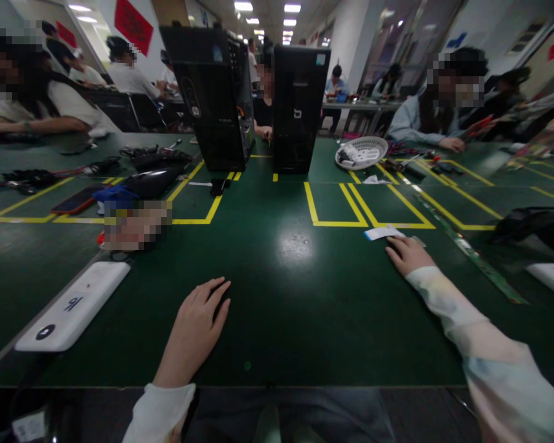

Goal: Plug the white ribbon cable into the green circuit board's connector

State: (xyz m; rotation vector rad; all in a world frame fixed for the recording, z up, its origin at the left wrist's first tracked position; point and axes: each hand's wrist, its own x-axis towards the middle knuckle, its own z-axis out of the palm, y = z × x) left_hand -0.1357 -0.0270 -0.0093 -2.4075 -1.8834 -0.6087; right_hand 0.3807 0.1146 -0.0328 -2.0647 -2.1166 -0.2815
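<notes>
My left hand (pixel 194 329) lies flat on the dark green table mat (pixel 295 307) near the front edge, fingers stretched forward and holding nothing. My right hand (pixel 409 253) rests palm down farther out to the right, its fingertips close to a small white paper slip (pixel 382 233). Both sleeves are pale. Yellow taped boxes (pixel 335 206) mark the mat just beyond the hands.
Two black computer towers (pixel 215 92) (pixel 299 104) stand at the table's middle back. A white device (pixel 71 307) lies front left, a white basket (pixel 361 151) back right, black cables and tools (pixel 143 166) at left. Other people sit around the table.
</notes>
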